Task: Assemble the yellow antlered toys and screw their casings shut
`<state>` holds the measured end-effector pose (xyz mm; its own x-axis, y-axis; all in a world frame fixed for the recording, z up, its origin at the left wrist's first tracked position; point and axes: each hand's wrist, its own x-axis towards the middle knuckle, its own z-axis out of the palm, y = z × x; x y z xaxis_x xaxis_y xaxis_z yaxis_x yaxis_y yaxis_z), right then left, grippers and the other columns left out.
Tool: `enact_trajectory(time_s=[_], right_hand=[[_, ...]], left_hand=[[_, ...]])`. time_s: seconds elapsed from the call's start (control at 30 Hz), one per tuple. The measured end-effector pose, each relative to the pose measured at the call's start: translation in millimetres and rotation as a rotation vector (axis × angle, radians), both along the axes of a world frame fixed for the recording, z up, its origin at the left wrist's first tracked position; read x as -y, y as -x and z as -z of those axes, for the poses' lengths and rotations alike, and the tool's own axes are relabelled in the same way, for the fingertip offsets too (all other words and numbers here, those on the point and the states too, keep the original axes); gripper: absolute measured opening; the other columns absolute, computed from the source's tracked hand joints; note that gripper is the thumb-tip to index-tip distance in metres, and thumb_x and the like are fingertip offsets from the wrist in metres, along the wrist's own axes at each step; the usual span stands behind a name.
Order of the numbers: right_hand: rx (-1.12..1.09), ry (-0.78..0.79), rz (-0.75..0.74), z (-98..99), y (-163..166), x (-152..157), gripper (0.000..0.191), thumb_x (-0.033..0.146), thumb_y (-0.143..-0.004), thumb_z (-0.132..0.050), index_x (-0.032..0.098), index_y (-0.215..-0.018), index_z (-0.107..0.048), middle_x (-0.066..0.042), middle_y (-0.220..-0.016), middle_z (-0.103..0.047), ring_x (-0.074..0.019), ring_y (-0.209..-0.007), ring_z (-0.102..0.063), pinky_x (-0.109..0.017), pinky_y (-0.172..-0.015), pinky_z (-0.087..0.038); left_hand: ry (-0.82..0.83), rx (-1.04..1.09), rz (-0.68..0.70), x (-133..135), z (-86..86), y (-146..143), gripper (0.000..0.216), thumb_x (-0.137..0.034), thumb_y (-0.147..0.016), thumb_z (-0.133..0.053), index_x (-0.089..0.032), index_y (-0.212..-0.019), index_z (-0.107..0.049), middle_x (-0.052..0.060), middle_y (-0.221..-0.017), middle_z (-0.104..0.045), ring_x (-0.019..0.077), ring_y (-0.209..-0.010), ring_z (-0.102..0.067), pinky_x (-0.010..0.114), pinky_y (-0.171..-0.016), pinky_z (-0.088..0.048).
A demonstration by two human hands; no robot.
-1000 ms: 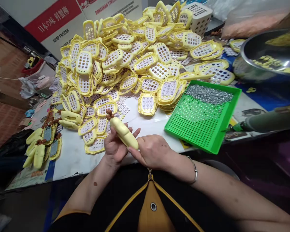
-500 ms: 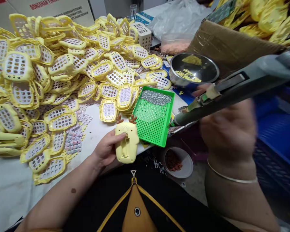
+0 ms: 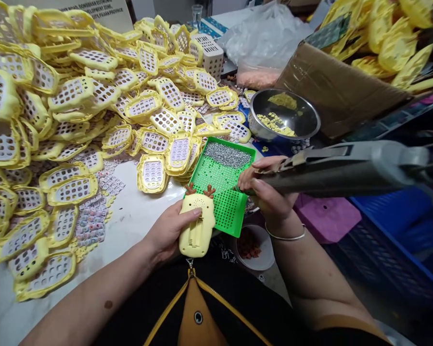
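Observation:
My left hand (image 3: 168, 230) grips a yellow toy phone shell (image 3: 198, 223) with two brown antlers, held back side up at the table's near edge. My right hand (image 3: 269, 190) is wrapped round the front of a grey electric screwdriver (image 3: 346, 166), whose tip hovers over the green perforated tray (image 3: 220, 192). A layer of small silver screws (image 3: 226, 154) lies at the tray's far end. The toy shell rests just left of the tray's near corner.
A large heap of yellow keypad shells (image 3: 94, 101) covers the table's left and back. A steel bowl (image 3: 283, 117) with small yellow pieces stands behind the tray. A cardboard box (image 3: 339, 86) of yellow parts, blue crates (image 3: 400, 226) and a white bowl (image 3: 254, 247) lie to the right.
My right hand has come in from the right with the screwdriver and now holds its tip over the green tray. The left hand keeps the toy shell, shifted slightly.

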<state>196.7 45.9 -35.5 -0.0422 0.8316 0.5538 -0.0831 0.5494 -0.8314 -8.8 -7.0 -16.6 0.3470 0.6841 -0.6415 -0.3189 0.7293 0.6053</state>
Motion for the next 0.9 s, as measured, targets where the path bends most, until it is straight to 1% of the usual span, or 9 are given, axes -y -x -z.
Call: enact_trajectory(time_s=[0.07, 0.17, 0.27, 0.43, 0.53, 0.7, 0.8, 0.9], right_hand=[[-0.001, 0.0, 0.016, 2.5, -2, -1, 0.02, 0.033, -0.083, -0.057, 0.032, -0.103, -0.051, 0.006, -0.062, -0.048, -0.0137, -0.053, -0.052, -0.032, -0.054, -0.047], [0.056, 0.032, 0.055, 4.1, -5, -3, 0.022, 0.04, -0.083, -0.055, 0.032, -0.103, -0.049, 0.005, -0.061, -0.046, -0.0154, -0.051, -0.051, -0.035, -0.054, -0.047], [0.092, 0.059, 0.073, 6.8, -7, -5, 0.024, 0.045, -0.082, -0.054, 0.032, -0.102, -0.048, 0.005, -0.06, -0.044, -0.0159, -0.05, -0.05, -0.035, -0.052, -0.046], [0.019, 0.038, 0.038, 11.7, -5, -7, 0.022, 0.041, -0.082, -0.055, 0.032, -0.101, -0.048, 0.005, -0.061, -0.044, -0.0145, -0.049, -0.049, -0.033, -0.05, -0.045], [0.033, 0.047, 0.032, 12.7, -5, -8, 0.025, 0.043, -0.081, -0.056, 0.029, -0.1, -0.047, 0.005, -0.061, -0.046, -0.0147, -0.049, -0.05, -0.033, -0.05, -0.046], [0.07, 0.06, -0.015, 13.5, -6, -9, 0.025, 0.043, -0.08, -0.057, 0.026, -0.096, -0.047, 0.005, -0.058, -0.048, -0.015, -0.048, -0.05, -0.034, -0.05, -0.046], [0.071, 0.054, 0.004, 7.6, -4, -7, 0.022, 0.041, -0.081, -0.057, 0.028, -0.096, -0.046, 0.005, -0.06, -0.047, -0.0149, -0.049, -0.051, -0.034, -0.051, -0.046], [0.043, 0.046, 0.116, -11.5, 2, 2, 0.023, 0.046, -0.08, -0.055, 0.03, -0.092, -0.044, 0.006, -0.057, -0.043, -0.0156, -0.047, -0.05, -0.035, -0.05, -0.047]], left_hand=[[0.011, -0.012, -0.001, -1, 1.1, -1, 0.038, -0.026, -0.074, -0.071, -0.016, -0.109, -0.059, 0.01, -0.089, -0.071, 0.0205, -0.071, -0.066, 0.033, -0.065, -0.054], [0.026, 0.0, 0.004, -2, 3.2, -2, 0.043, -0.026, -0.074, -0.072, -0.017, -0.114, -0.057, 0.011, -0.093, -0.071, 0.0227, -0.077, -0.067, 0.036, -0.07, -0.054], [0.03, -0.001, 0.012, -3, 4.4, -2, 0.046, -0.027, -0.072, -0.073, -0.017, -0.114, -0.057, 0.012, -0.094, -0.071, 0.0241, -0.08, -0.067, 0.037, -0.071, -0.054], [0.028, -0.035, 0.014, -3, 3.2, -3, 0.044, -0.027, -0.071, -0.074, -0.017, -0.111, -0.058, 0.011, -0.091, -0.072, 0.0233, -0.075, -0.068, 0.034, -0.067, -0.054], [0.027, -0.053, 0.006, -3, 2.6, -3, 0.043, -0.028, -0.07, -0.075, -0.016, -0.108, -0.059, 0.01, -0.086, -0.072, 0.0222, -0.071, -0.068, 0.033, -0.065, -0.054], [0.016, -0.007, 0.024, -2, 4.7, 0, 0.043, -0.026, -0.068, -0.076, -0.015, -0.106, -0.06, 0.012, -0.09, -0.072, 0.023, -0.075, -0.068, 0.034, -0.068, -0.054], [0.005, 0.002, 0.038, -1, 5.6, 1, 0.044, -0.023, -0.067, -0.077, -0.015, -0.107, -0.059, 0.011, -0.09, -0.071, 0.0228, -0.076, -0.067, 0.034, -0.069, -0.054], [0.003, -0.002, 0.043, -1, 5.0, 1, 0.045, -0.023, -0.067, -0.076, -0.015, -0.108, -0.059, 0.01, -0.089, -0.07, 0.0222, -0.075, -0.067, 0.034, -0.067, -0.053]])
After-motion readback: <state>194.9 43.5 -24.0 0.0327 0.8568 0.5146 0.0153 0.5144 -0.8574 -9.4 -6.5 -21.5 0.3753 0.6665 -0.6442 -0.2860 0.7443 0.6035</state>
